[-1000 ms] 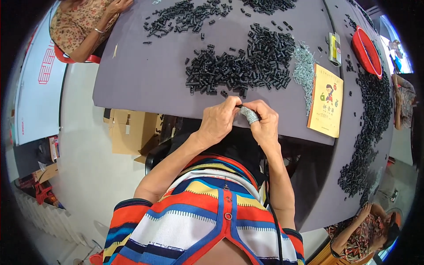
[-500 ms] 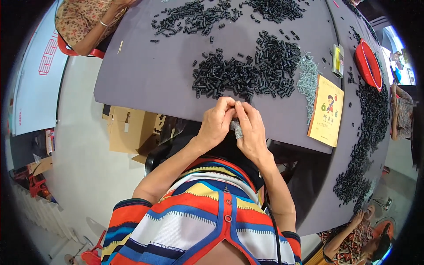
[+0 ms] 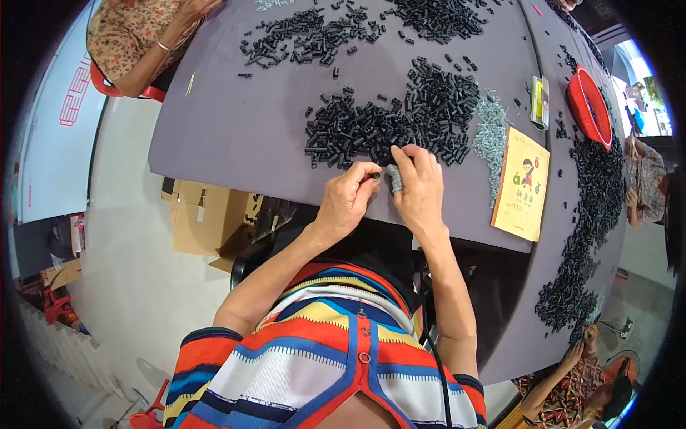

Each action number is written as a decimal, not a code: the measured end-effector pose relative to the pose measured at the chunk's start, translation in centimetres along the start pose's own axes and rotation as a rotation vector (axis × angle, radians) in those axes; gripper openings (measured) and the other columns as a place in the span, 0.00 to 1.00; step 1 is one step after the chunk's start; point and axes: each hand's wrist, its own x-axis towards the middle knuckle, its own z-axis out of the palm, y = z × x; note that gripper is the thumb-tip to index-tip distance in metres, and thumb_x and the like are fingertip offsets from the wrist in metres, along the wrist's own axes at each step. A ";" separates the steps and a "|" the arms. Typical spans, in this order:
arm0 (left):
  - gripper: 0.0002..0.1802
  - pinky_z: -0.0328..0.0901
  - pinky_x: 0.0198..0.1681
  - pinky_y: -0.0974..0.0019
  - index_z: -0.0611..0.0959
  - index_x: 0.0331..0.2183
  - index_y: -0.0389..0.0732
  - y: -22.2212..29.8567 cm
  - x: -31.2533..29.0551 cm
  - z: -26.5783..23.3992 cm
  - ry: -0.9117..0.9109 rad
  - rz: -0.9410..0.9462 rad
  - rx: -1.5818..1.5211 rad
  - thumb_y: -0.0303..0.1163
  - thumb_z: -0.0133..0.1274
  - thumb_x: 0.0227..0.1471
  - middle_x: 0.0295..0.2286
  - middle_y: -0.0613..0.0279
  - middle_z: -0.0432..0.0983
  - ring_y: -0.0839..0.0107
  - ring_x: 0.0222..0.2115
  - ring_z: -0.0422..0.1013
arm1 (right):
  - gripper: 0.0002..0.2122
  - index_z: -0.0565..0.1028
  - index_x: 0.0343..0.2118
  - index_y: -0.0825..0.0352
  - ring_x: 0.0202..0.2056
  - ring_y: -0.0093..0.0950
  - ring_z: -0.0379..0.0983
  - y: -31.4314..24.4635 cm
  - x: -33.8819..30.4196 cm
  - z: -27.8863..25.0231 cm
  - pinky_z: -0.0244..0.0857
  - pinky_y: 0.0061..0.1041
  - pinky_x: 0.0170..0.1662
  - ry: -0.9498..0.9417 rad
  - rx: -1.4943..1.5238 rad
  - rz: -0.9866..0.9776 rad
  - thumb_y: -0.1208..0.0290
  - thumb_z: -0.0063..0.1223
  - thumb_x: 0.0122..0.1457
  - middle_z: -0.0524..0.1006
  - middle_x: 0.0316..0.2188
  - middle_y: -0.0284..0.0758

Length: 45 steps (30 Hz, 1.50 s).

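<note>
My left hand (image 3: 348, 200) pinches a small black tube (image 3: 374, 174) between thumb and fingertips at the near edge of the grey table (image 3: 236, 136). My right hand (image 3: 419, 187) lies beside it and holds a small bundle of grey metal pins (image 3: 394, 179) against the palm. Both hands sit just below a large heap of black tubes (image 3: 400, 121). A smaller pile of grey pins (image 3: 491, 136) lies to the right of that heap.
A yellow booklet (image 3: 523, 184) lies right of my hands, with a red bowl (image 3: 589, 107) further back. More black tubes run along the right side (image 3: 589, 214) and the far side (image 3: 300, 39). Other people sit at the far left (image 3: 139, 36) and lower right (image 3: 572, 372). A cardboard box (image 3: 204, 218) stands under the table.
My hands have shifted slightly toward the tube heap. The left hand now pinches a single black tube, and the right hand's index finger points toward the heap.
</note>
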 end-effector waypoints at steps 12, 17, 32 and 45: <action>0.09 0.67 0.30 0.71 0.77 0.38 0.35 -0.5 0.6 0.5 0.030 0.132 0.104 0.19 0.50 0.51 0.27 0.58 0.77 0.72 0.25 0.74 | 0.18 0.74 0.38 0.68 0.38 0.41 0.69 1.2 -2.6 -1.0 0.64 0.34 0.41 0.156 0.174 0.141 0.86 0.52 0.39 0.72 0.36 0.41; 0.11 0.66 0.29 0.70 0.77 0.37 0.35 -0.3 0.3 0.5 0.042 0.226 0.165 0.17 0.53 0.47 0.29 0.56 0.75 0.67 0.27 0.73 | 0.18 0.75 0.36 0.66 0.35 0.38 0.67 2.2 -0.8 -1.2 0.62 0.34 0.38 0.156 0.101 0.162 0.87 0.50 0.38 0.71 0.32 0.38; 0.10 0.62 0.29 0.76 0.79 0.36 0.36 -0.5 0.3 0.1 0.035 0.085 -0.024 0.19 0.54 0.48 0.26 0.65 0.71 0.80 0.24 0.66 | 0.15 0.69 0.33 0.69 0.38 0.40 0.66 1.3 -1.0 -1.4 0.58 0.34 0.41 0.114 0.151 0.064 0.88 0.45 0.38 0.71 0.35 0.40; 0.11 0.61 0.29 0.76 0.80 0.38 0.37 0.3 -0.3 0.0 -0.024 0.038 -0.046 0.18 0.51 0.49 0.27 0.66 0.71 0.79 0.26 0.66 | 0.11 0.74 0.37 0.72 0.30 0.21 0.76 -1.7 -3.5 -0.7 0.68 0.18 0.33 0.057 0.994 0.527 0.88 0.47 0.52 0.77 0.30 0.34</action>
